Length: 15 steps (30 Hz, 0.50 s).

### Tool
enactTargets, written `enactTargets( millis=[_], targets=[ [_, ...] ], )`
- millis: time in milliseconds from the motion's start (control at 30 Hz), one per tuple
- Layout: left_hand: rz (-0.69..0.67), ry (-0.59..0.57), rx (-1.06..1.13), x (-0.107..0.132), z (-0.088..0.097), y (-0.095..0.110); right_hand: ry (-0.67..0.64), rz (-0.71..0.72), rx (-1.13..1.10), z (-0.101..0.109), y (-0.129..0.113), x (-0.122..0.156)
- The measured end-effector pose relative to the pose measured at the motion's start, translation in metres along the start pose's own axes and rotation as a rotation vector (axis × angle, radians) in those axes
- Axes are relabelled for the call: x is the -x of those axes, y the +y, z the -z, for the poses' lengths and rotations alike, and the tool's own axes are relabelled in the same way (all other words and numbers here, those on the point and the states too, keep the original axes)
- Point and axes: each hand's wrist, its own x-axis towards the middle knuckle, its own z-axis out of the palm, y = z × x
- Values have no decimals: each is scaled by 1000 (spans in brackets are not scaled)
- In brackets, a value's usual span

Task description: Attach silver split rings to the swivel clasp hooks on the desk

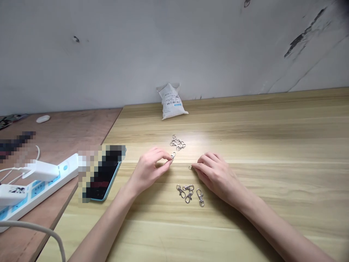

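While the left hand (151,169) rests on the light wooden counter (272,145), its thumb and first finger are pinched narrow on one metal clasp (173,155), which stands out from the fingertips toward the right hand (214,173). That hand lies low on the counter with the fingers stretched and close together, and their tips touch a small ring (190,167). I cannot tell if it really pinches the ring or only presses it. Both hands are near each other but apart. Just beyond the left hand's fingertips lies a pile of clasps (177,142), tangled together. Between the two wrists, closer to the person, lie loose clasps (189,192), some touching. Far beyond the hands a white bag (171,102) leans at the wall. Outside the left hand lie a phone (105,178) and a power strip (40,182).
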Motion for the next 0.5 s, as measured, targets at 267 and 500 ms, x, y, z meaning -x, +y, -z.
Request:
enactTargets(
  millis=[267, 500],
  targets=[
    [211, 15, 272, 1, -18, 18, 33, -111, -191, 5, -9, -1],
    [238, -18, 338, 2, -23, 24, 58, -114, -220, 5, -12, 0]
  ],
)
